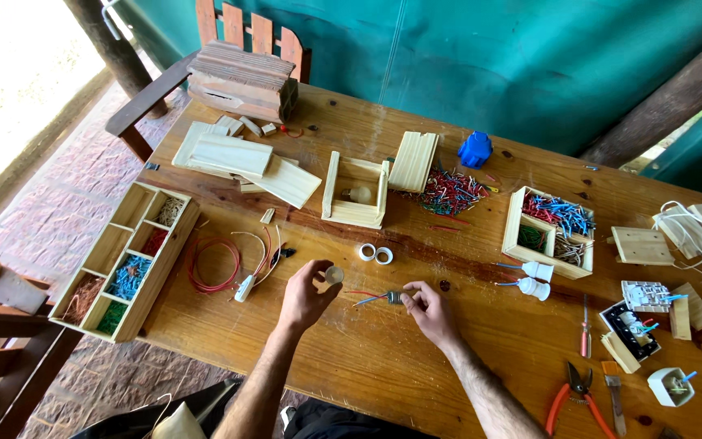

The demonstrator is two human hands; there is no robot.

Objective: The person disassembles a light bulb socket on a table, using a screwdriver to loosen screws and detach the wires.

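My left hand (306,297) pinches a small bulb (334,275); right hand (431,313) grips a wired socket (394,297) near the counter's (367,366) front edge. Loose grip, and that bulb could drop.

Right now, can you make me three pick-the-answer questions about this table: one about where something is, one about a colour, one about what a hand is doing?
1. Where do the orange-handled pliers lie?
A. near edge, person's right
B. inside the long divided tray
C. on the chair

2. What colour is the plastic piece at the far side?
A. yellow
B. blue
C. black

3. What is the left hand doing?
A. lying flat and empty
B. holding a small round bulb
C. gripping a screwdriver

Answers: 1 A, they lie by the right forearm at the table's near edge. 2 B, it is bright blue. 3 B, the small round bulb sits at its fingertips, while the right hand pinches a small part with wires.
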